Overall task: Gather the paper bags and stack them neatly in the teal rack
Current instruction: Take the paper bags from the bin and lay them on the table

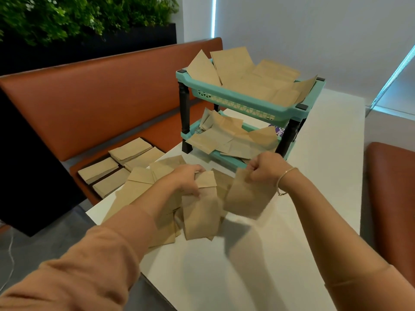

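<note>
Hands [224, 176] gripping paper bags [199, 212], rack [244, 104] beyond

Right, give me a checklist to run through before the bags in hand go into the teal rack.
1. Right hand grips a paper bag by its top edge, lifted off the table: ok.
2. Left hand holds a second bag over the loose pile: ok.
3. The two held bags lined up as one stack: not ok, they are apart.
4. Top shelf neat: not ok, its bags lie fanned, with corners over the rim.
5. Lower shelf neat: not ok, its bags are jumbled and spill over the front edge.
6. All bags gathered: not ok, small stacks sit on the orange bench.
</note>
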`<state>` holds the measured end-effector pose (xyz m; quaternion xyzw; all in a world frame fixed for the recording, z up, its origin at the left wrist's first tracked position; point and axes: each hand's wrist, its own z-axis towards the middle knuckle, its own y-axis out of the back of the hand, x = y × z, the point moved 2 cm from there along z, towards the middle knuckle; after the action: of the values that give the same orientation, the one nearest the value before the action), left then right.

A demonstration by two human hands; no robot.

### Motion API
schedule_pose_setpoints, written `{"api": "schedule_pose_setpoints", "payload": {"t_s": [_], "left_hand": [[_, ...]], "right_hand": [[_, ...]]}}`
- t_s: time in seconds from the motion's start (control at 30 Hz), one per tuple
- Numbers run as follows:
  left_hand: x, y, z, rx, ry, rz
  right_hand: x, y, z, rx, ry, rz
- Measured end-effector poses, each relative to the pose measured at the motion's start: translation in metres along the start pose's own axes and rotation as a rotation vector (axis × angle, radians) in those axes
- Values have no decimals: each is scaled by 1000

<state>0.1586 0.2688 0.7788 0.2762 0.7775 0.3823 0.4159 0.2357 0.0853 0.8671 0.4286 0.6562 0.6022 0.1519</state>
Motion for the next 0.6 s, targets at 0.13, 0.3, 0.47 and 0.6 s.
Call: {"api": "schedule_pose_setpoints", "payload": {"t_s": [0.13,0.3,0.47,0.6], "left_hand": [[-25,-7,-7,40,-125,99],[-51,-21,-14,23,-286,28],[-52,-34,-18,-13,-305,-65],[-42,-43,-12,96,-212,-25]], "right_hand": [[11,1,0,36,49,-1],[14,-25,8,92,88,-54],[-2,-47,16,91,34,1],[-15,-55,15,65,4,78]]}}
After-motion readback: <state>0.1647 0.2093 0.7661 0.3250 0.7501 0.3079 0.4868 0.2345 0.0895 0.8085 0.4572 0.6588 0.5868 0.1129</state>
